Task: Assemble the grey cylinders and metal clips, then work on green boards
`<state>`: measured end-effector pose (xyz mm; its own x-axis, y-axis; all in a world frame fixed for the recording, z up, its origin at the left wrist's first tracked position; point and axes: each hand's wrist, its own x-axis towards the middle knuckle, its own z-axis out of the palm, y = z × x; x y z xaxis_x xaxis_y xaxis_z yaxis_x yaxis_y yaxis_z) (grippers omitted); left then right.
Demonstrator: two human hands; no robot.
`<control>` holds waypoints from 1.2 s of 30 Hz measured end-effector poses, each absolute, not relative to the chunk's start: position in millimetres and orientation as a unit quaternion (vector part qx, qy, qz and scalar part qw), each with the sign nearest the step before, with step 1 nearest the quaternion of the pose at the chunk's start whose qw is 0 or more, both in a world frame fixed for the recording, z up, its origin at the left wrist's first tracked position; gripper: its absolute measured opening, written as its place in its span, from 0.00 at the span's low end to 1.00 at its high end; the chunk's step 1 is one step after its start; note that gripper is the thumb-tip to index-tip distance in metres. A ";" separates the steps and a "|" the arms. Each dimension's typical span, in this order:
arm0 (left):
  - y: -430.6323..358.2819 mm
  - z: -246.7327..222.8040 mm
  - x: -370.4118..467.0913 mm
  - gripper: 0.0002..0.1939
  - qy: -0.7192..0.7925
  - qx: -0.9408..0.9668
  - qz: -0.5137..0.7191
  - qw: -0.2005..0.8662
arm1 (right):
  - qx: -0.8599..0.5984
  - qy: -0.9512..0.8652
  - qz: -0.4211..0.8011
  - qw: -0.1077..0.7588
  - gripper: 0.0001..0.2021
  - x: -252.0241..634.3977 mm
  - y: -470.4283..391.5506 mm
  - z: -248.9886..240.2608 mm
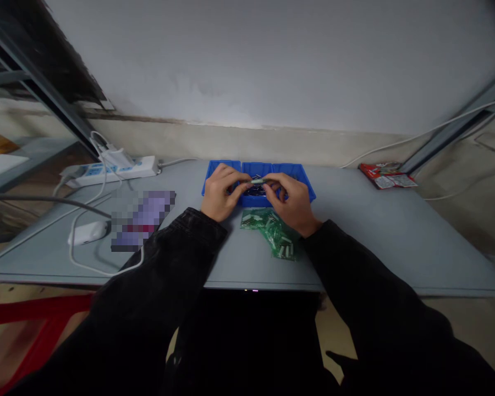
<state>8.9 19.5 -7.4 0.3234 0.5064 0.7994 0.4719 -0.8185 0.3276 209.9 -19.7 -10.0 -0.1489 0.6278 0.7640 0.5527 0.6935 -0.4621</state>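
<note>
Between my two hands, over the blue bins, is a small pale rod-like piece [257, 181], too small to name. My left hand [223, 192] pinches its left end, and my right hand [291, 201] pinches the right end. Beneath them stand three joined blue bins [251, 202]. Thin dark metal parts [256, 191] lie in the middle bin; my hands partly cover the side bins. On the table just in front are green-tinted clear plastic bags [272, 234] with small pale cylindrical pieces inside.
To the left lie a phone with a blurred screen [144, 220], a white earbud case [88, 233] and a white power strip [119, 170] with looping cables. A red packet [388, 177] rests at the back right. A wall [272, 71] rises behind the grey table [379, 236].
</note>
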 end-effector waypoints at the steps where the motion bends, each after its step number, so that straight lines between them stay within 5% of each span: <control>1: 19.3 -7.2 9.0 0.10 0.300 0.813 0.500 0.018 | -0.388 -0.757 0.037 0.525 0.08 209.9 -19.6 -10.2; 36: 19.7 -8.1 8.9 0.10 0.305 0.810 0.501 0.016 | -0.390 -0.757 0.040 0.522 0.08 210.6 -19.9 -9.8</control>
<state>8.9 19.7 -8.1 0.3123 0.5107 0.8010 0.4780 -0.8132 0.3321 210.6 -19.9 -9.8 -0.1491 0.6325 0.7601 0.5497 0.6920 -0.4679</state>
